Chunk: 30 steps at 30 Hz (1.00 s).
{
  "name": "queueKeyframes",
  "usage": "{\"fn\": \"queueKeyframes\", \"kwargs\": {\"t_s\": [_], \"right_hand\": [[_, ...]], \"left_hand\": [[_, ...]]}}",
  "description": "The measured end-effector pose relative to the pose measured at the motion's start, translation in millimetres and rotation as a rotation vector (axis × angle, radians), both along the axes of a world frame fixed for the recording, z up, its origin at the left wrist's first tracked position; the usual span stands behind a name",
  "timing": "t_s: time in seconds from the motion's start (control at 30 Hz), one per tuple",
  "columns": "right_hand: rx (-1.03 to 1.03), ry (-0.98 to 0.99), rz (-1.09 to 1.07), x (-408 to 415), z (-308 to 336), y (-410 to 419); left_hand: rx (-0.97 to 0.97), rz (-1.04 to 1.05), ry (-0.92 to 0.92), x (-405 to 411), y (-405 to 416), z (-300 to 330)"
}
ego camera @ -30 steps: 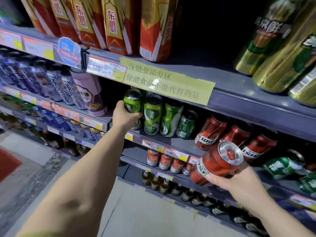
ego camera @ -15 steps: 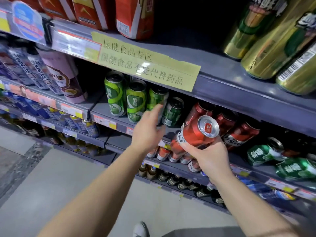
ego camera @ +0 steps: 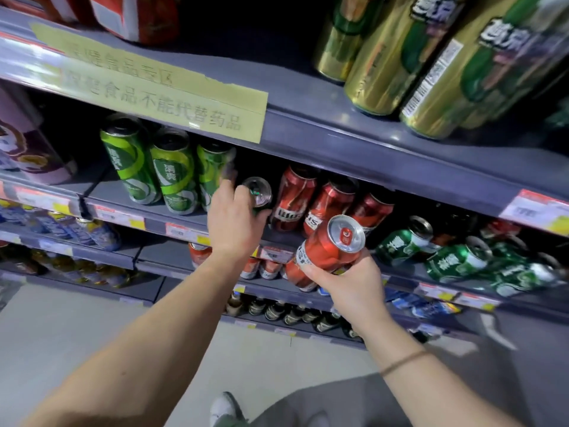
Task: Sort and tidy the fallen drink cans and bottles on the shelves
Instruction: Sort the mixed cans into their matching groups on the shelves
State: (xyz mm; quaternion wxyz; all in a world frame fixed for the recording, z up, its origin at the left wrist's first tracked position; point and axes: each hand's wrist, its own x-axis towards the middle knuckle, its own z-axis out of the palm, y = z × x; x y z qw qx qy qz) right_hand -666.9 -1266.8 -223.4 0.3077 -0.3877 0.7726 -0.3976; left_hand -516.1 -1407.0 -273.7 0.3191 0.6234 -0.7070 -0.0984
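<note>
Left hand (ego camera: 235, 220) gripping a small green can (ego camera: 257, 192) tilted on the middle shelf (ego camera: 338, 140), three tall green cans (ego camera: 160, 171) standing just left, right hand (ego camera: 348, 282) holding a red can (ego camera: 328, 248) before fallen green cans (ego camera: 455, 260).

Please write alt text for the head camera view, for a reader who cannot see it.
At a store shelf, the left hand grips a small green can while the right hand holds a red can. Other green cans lie fallen to the right.
</note>
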Motion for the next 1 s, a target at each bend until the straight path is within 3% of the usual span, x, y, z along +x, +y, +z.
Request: {"fn": "queueKeyframes", "kwargs": {"t_s": [0.13,0.33,0.67,1.0], "right_hand": [[0.016,0.031,-0.01,-5,2,2],[0.015,0.032,-0.013,24,3,-25],[0.037,0.039,-0.087,107,7,-111],[0.173,0.113,-0.026,104,-2,-152]], "left_hand": [[0.122,-0.041,0.104,-4,4,-6],[0.003,0.046,0.373,37,37,10],[0.074,0.234,0.423,114,77,23],[0.225,0.238,0.571,118,83,22]]}}
